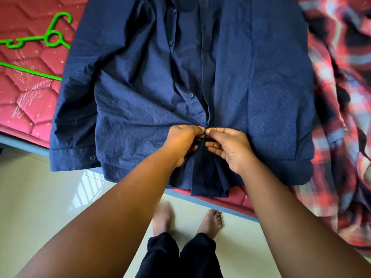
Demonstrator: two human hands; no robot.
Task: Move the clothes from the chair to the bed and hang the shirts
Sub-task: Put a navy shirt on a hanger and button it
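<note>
A navy blue button-up shirt (251, 77) lies spread front-up on the red quilted mattress (26, 97), its hem hanging over the bed's near edge. My left hand (183, 142) and my right hand (228, 146) meet at the shirt's front placket near the hem, and each pinches one side of the placket. Buttons higher on the placket stand undone. A green plastic hanger (53, 36) lies on the mattress at the upper left, apart from the shirt.
A red, white and blue plaid garment (339, 117) lies crumpled on the bed at the right, beside the shirt. The bed's blue frame edge (20, 144) runs across the view. Pale tiled floor (40, 197) and my bare feet are below.
</note>
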